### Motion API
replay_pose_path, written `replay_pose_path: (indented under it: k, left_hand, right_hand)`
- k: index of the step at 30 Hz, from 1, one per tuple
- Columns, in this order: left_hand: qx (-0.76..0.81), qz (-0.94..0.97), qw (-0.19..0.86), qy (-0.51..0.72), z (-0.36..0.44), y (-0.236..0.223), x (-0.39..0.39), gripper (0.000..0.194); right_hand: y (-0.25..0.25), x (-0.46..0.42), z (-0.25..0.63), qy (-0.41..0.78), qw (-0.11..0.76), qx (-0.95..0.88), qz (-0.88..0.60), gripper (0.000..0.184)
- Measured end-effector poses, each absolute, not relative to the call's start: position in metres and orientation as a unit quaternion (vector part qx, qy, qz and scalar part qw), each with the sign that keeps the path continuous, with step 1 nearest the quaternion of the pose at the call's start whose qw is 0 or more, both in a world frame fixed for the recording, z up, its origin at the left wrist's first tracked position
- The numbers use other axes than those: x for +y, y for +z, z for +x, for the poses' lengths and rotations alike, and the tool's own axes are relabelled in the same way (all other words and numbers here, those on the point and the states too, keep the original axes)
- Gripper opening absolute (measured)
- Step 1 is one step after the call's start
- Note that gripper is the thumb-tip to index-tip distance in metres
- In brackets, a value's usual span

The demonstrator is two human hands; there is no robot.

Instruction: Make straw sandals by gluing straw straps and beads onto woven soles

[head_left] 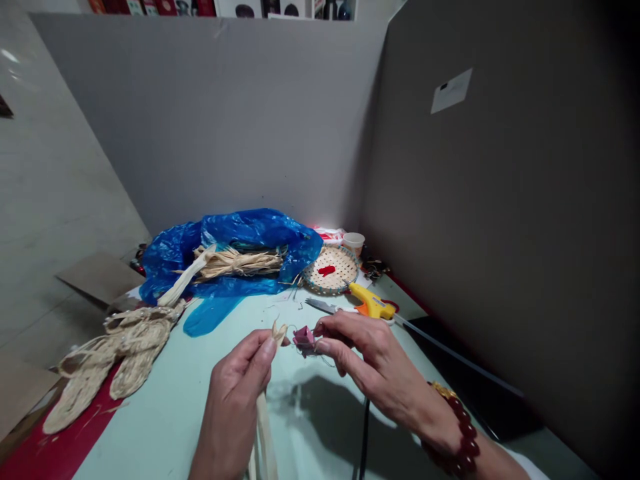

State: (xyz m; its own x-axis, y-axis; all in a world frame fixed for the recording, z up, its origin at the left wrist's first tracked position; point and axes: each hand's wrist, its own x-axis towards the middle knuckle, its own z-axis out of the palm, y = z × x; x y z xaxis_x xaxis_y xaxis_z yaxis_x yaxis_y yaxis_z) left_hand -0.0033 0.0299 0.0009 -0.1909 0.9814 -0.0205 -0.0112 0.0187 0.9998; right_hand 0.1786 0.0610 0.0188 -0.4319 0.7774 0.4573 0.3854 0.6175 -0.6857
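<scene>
My left hand (240, 387) pinches the top end of a pale straw strip (267, 433) that hangs down toward me. My right hand (370, 363), with a dark red bead bracelet (463, 433) on the wrist, pinches a small purple folded piece (304, 337) with thin wire trailing from it. Both hands hover close together above the light green tabletop (175, 407), fingertips a few centimetres apart.
A blue plastic bag (235, 257) holding a straw bundle (235, 262) lies at the back. Woven straw sandals (107, 363) rest on the left. A round woven tray (331, 269), a yellow glue gun (371, 301), scissors (323, 306) and a small cup (353, 241) sit behind my right hand. Grey partition walls enclose the back and right.
</scene>
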Motion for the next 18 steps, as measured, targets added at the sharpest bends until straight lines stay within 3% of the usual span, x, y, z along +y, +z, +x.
replay_pose_path:
  k: [18]
  left_hand:
    - [0.547, 0.517, 0.416, 0.511, 0.0052, -0.0021, 0.0258, 0.026]
  right_hand:
    - [0.0168, 0.0631, 0.1800, 0.242, 0.448, -0.794, -0.332, 0.025]
